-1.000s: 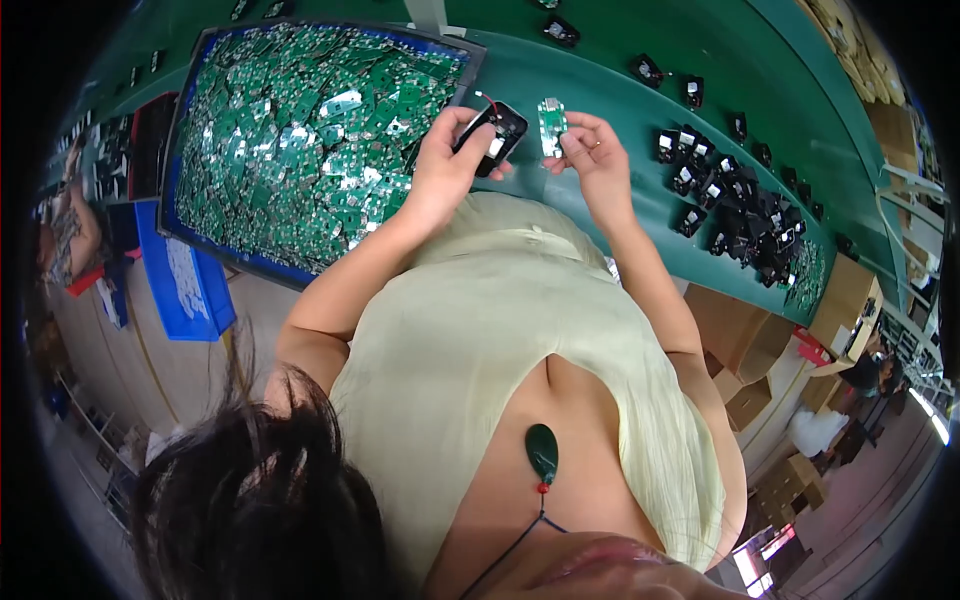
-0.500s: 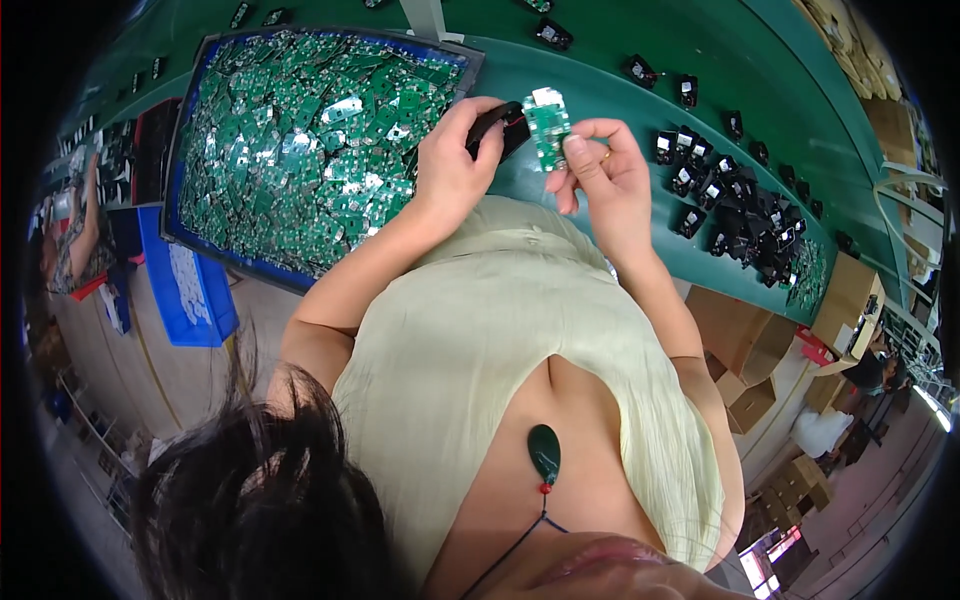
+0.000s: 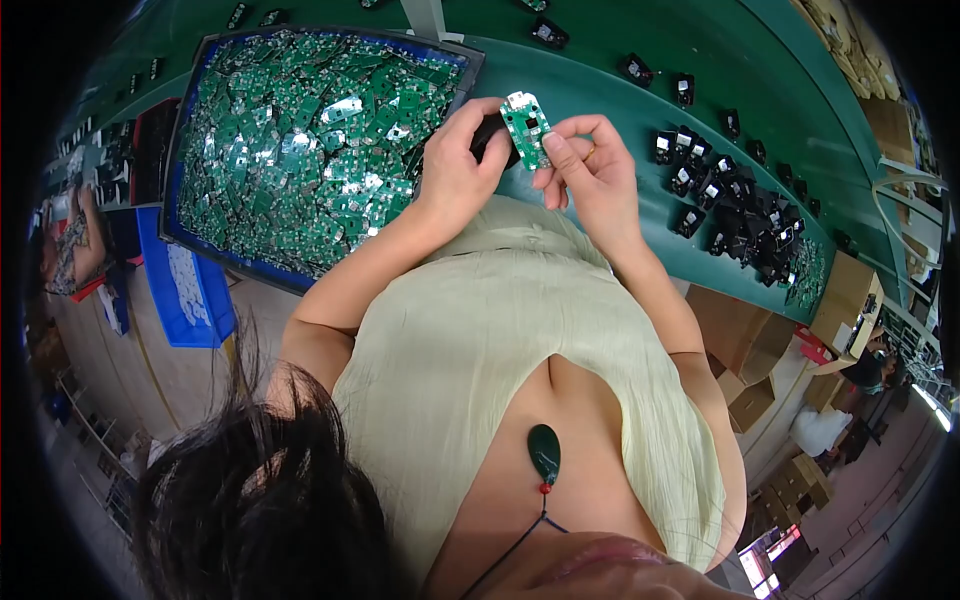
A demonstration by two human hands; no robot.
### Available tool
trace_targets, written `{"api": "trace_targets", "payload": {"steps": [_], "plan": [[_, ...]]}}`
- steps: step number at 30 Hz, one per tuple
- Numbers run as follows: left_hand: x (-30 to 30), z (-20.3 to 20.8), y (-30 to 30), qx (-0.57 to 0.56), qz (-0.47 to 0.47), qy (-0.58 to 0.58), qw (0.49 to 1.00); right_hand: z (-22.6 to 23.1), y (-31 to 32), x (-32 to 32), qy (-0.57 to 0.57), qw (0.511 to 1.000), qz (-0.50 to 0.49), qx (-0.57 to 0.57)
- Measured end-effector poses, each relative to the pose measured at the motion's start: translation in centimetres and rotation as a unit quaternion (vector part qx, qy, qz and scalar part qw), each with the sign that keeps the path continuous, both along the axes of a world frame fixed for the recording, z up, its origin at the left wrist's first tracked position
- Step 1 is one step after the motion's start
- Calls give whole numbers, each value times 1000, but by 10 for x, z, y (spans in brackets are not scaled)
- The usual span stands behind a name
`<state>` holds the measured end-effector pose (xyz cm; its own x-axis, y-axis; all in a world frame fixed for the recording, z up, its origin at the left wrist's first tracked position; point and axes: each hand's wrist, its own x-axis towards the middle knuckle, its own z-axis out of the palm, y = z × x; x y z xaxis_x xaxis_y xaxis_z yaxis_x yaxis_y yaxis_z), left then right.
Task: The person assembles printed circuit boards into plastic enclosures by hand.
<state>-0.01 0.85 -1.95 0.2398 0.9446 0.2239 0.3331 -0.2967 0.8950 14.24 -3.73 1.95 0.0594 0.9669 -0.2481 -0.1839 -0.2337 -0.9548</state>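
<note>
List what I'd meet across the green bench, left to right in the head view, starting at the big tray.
Tray of circuit boards, left hand, held green circuit board, right hand, heap of black housings.

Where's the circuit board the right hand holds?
In the head view's upper middle, the circuit board is in the right hand, just right of the black case in the left hand.

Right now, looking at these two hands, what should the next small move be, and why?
Probably the left hand should turn the black casing slightly into view: its own grip and the green circuit board hide much of it. The right hand could hold the board steady, as whether board and casing touch cannot be told.
</note>
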Motion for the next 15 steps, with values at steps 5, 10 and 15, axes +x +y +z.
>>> {"api": "trace_targets", "payload": {"steps": [5, 10, 15], "plan": [[0, 24, -5, -403, -79, -291, 864, -8, -3, 8, -40, 999, 0, -11], [-3, 25, -6, -383, -80, -182, 902, -7, -6, 6, -199, 980, 21, -10], [-2, 19, -7, -365, -104, -113, 918, -7, 4, 8, -388, 887, -64, 242]]}}
